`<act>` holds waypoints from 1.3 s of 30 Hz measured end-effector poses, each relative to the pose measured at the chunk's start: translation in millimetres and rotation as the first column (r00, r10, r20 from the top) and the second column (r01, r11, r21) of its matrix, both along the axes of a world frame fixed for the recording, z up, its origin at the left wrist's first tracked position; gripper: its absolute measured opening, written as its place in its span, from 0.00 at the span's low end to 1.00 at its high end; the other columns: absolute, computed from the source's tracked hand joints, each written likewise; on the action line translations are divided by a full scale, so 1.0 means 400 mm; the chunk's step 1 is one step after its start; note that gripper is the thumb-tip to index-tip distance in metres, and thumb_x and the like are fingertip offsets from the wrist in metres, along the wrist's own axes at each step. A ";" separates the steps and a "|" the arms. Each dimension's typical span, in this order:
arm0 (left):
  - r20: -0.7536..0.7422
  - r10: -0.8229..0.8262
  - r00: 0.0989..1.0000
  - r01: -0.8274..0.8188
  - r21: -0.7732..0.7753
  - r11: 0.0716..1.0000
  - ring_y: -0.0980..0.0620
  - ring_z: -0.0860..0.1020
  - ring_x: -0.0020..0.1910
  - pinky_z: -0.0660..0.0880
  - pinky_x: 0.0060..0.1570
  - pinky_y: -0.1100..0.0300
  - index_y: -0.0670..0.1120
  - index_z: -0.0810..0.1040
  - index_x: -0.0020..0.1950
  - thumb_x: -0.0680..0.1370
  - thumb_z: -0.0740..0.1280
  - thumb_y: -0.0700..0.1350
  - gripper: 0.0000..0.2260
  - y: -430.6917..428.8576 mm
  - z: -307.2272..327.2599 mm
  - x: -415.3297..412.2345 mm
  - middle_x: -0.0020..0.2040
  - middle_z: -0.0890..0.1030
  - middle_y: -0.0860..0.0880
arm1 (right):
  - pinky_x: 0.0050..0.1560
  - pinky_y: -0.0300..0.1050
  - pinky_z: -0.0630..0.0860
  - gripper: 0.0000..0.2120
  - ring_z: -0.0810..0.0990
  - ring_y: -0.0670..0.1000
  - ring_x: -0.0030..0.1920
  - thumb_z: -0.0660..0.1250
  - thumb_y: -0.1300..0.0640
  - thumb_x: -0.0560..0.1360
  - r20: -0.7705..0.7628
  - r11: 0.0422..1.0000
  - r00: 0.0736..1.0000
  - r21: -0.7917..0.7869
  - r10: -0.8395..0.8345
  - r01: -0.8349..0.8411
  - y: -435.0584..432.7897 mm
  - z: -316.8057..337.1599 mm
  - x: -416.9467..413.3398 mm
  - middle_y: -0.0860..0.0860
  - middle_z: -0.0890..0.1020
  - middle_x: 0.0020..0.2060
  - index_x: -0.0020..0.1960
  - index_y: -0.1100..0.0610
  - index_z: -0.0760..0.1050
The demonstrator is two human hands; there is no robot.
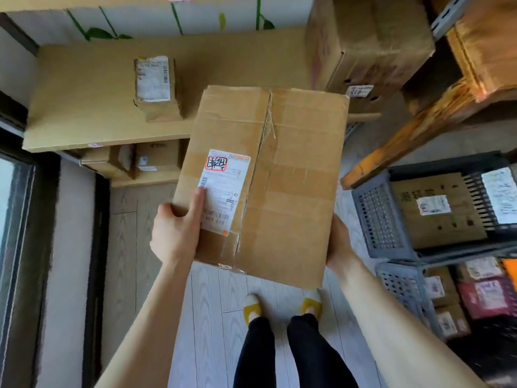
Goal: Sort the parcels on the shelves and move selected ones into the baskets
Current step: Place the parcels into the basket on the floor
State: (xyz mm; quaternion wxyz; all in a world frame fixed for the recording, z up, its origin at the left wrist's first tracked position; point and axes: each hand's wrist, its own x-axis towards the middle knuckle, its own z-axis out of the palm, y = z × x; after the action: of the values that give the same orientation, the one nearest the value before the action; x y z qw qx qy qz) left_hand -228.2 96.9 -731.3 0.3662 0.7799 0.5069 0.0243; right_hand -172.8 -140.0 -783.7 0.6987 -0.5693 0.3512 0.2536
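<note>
I hold a large brown cardboard parcel (291, 186) in front of me, above the floor, taped along its middle. A white shipping label (223, 189) with a red-framed mark sits on its top face. My left hand (179, 228) grips the near left corner, with the thumb lying on the label. My right hand (340, 245) supports the near right edge and is mostly hidden behind the parcel. A dark grey basket (377, 219) stands at the right with a labelled box inside. A second grey basket (402, 289) below it holds several small parcels.
A wooden shelf (84, 107) at the left carries a small labelled box (155, 88), with more boxes (145, 161) on the level below. A big carton (363, 43) sits at the upper right beside a metal rack (450, 15). A wooden board (414, 130) leans diagonally above the baskets.
</note>
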 end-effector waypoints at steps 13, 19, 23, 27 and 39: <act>-0.212 -0.458 0.863 0.475 0.035 0.879 0.41 0.77 0.53 0.71 0.55 0.50 0.45 0.73 0.56 0.69 0.59 0.71 0.32 -0.554 -0.091 0.192 0.52 0.79 0.46 | 0.39 0.50 0.67 0.16 0.69 0.53 0.33 0.57 0.56 0.79 -0.135 0.902 0.895 -0.140 -0.425 0.408 -0.532 -0.081 -0.091 0.52 0.72 0.30 0.33 0.55 0.68; -0.274 -0.662 0.698 0.692 0.016 0.722 0.39 0.76 0.55 0.71 0.58 0.47 0.43 0.72 0.58 0.70 0.59 0.69 0.31 -0.924 -0.142 0.362 0.55 0.79 0.42 | 0.45 0.52 0.75 0.16 0.79 0.55 0.40 0.59 0.44 0.77 -0.250 0.802 0.767 -0.077 -0.591 0.593 -0.858 -0.118 -0.052 0.52 0.81 0.36 0.40 0.53 0.78; -0.251 -0.773 0.582 0.803 0.030 0.595 0.39 0.76 0.55 0.72 0.57 0.45 0.41 0.71 0.58 0.72 0.59 0.67 0.30 -1.121 -0.174 0.494 0.55 0.79 0.41 | 0.49 0.52 0.75 0.13 0.79 0.55 0.44 0.59 0.53 0.79 -0.220 0.781 0.751 -0.217 -0.623 0.585 -1.038 -0.163 0.024 0.53 0.82 0.42 0.40 0.54 0.77; -0.235 -0.858 0.458 0.885 0.026 0.465 0.39 0.75 0.58 0.72 0.58 0.45 0.42 0.70 0.63 0.73 0.59 0.66 0.31 -1.287 -0.249 0.647 0.59 0.78 0.41 | 0.51 0.53 0.78 0.18 0.82 0.55 0.46 0.56 0.42 0.78 -0.198 0.714 0.690 -0.098 -0.697 0.693 -1.160 -0.220 0.113 0.52 0.84 0.45 0.48 0.52 0.78; -0.227 -0.967 0.117 0.956 -0.239 0.172 0.38 0.69 0.66 0.68 0.64 0.46 0.41 0.63 0.71 0.77 0.64 0.52 0.27 -1.550 -0.691 0.952 0.68 0.69 0.38 | 0.64 0.57 0.70 0.18 0.76 0.54 0.53 0.49 0.44 0.80 -0.382 0.741 0.642 -0.223 -0.665 0.634 -1.348 -0.590 0.326 0.53 0.78 0.52 0.57 0.55 0.71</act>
State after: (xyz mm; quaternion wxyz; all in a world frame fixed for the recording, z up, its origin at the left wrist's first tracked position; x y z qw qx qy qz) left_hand 152.6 -522.9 -1007.9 0.2181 0.9068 -0.0617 -0.3555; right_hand -42.5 -679.4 -1019.7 0.6251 -0.3565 0.6878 0.0951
